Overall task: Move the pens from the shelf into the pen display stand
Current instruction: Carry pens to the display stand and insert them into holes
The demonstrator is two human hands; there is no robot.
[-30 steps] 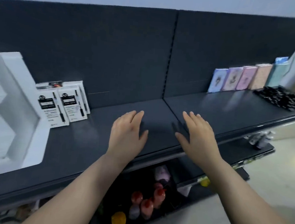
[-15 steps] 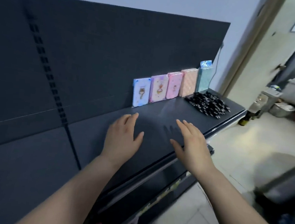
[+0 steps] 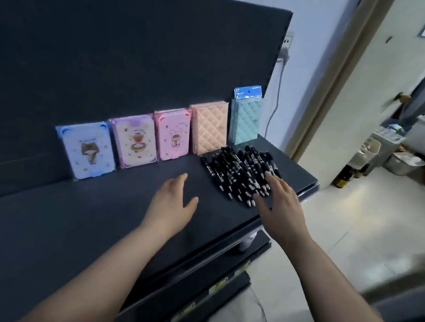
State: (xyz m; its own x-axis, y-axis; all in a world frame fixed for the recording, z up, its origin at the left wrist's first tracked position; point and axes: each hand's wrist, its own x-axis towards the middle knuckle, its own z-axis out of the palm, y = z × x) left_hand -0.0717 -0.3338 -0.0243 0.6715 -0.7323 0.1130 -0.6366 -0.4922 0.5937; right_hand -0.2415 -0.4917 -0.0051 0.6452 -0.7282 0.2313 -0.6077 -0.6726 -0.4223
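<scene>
A heap of several black pens [image 3: 241, 172] with white print lies on the dark shelf [image 3: 100, 215], near its right end. My right hand [image 3: 280, 204] is over the near edge of the heap, fingers spread and straight, holding nothing. My left hand [image 3: 172, 203] hovers flat above the bare shelf just left of the pens, also holding nothing. The pen display stand is out of view.
A row of pastel notebooks [image 3: 141, 144] leans against the dark back panel behind the pens, ending in a teal packet [image 3: 245, 117]. The shelf's right end [image 3: 308, 183] drops to a tiled floor. Boxes and bins [image 3: 408, 150] stand beyond a doorway.
My view has swung right along the shelf; the white stand at the left has left view. Both hands have travelled right, and the right hand now reaches the pen heap.
</scene>
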